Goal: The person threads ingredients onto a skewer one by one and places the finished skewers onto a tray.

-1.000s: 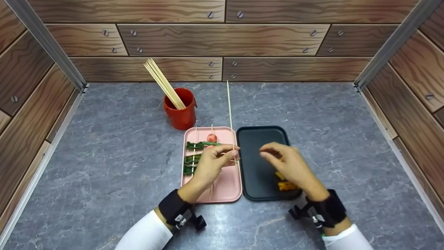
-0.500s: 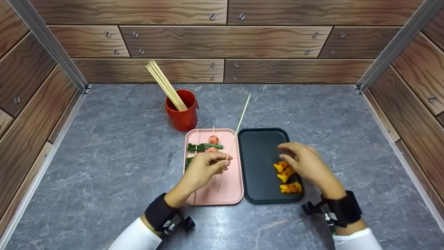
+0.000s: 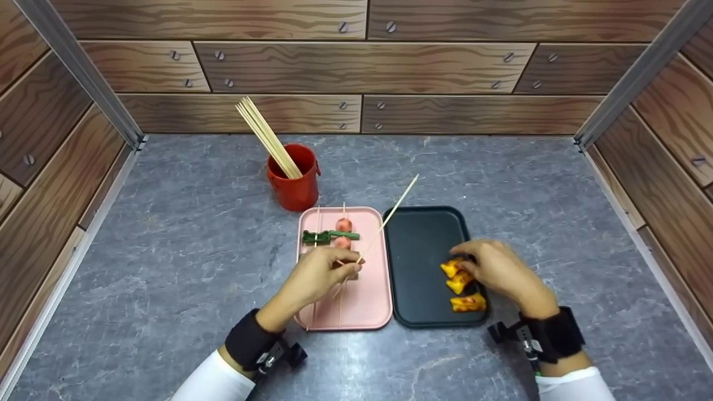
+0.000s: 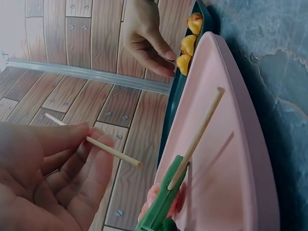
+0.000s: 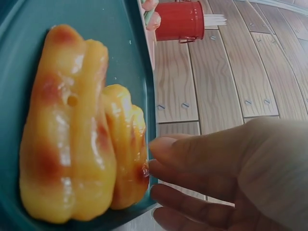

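My left hand [image 3: 320,272] pinches a thin wooden skewer [image 3: 402,199] between thumb and fingers above the pink tray [image 3: 370,314]. The skewer slants toward the back right, and its blunt end [image 4: 138,164] shows in the left wrist view. Several glossy yellow pieces with browned patches [image 3: 469,303] lie along the right side of the dark tray [image 3: 418,250]. My right hand [image 3: 501,270] is over the farther pieces, thumb and fingers loosely bent. In the right wrist view its fingertips are right at the edge of one yellow piece [image 5: 126,149].
On the pink tray lie skewers with green pieces [image 3: 316,238] and pink balls [image 3: 343,225], partly hidden under my left hand. Behind it stands a red bucket [image 3: 295,192] holding a bundle of skewers [image 3: 267,136]. Wood-patterned walls [image 3: 356,67] enclose the grey table [image 3: 167,250].
My left hand has shifted left and toward me, and its skewer has tilted from near upright toward the right. My right hand has moved right, down to the yellow pieces.
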`<state>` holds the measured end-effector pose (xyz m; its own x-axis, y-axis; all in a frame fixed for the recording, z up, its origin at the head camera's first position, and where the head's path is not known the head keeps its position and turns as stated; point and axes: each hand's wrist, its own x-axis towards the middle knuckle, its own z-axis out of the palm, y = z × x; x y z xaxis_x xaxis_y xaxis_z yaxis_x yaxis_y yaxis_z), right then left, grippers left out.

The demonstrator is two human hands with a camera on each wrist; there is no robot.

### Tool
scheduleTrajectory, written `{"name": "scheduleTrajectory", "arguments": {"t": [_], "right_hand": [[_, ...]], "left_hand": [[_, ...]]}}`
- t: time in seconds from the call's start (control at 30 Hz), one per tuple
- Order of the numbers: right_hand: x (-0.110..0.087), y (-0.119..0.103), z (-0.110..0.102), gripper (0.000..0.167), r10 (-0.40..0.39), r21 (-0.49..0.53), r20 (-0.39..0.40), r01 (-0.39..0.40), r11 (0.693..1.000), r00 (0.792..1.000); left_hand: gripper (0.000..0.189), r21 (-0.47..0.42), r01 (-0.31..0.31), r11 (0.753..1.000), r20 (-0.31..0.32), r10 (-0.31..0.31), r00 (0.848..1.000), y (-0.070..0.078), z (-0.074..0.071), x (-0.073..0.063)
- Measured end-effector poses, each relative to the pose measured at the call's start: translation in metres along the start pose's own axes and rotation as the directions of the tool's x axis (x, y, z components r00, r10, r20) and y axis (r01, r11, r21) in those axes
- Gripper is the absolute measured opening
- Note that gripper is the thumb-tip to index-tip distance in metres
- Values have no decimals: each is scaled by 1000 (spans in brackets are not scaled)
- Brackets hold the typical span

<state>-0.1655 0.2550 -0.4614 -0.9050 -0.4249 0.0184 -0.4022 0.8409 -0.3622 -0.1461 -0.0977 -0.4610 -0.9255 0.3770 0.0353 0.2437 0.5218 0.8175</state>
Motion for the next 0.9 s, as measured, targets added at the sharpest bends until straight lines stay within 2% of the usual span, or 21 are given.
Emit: {"name": "scheduleTrajectory", "arguments": {"t": [0.13,0.37,0.63,0.9], "right_hand": [[1,1,1,26,-5,8,35,5,1000,999],[1,3,3,29,-4,-3,63,4,1000,998],[4,0,9,29,-36,-45,42,38,998,998],[4,2,16,20,-4,-44,-29,3,999,1000]], "left_hand": [[14,20,-17,1000,26,16,1000,-2,1,0],[13,54,-29,998,35,27,999,-4,3,1],[13,80,-28,996,55,24,998,-3,3,0],[12,134,-48,990,67,40,997,-2,7,-1]]}}
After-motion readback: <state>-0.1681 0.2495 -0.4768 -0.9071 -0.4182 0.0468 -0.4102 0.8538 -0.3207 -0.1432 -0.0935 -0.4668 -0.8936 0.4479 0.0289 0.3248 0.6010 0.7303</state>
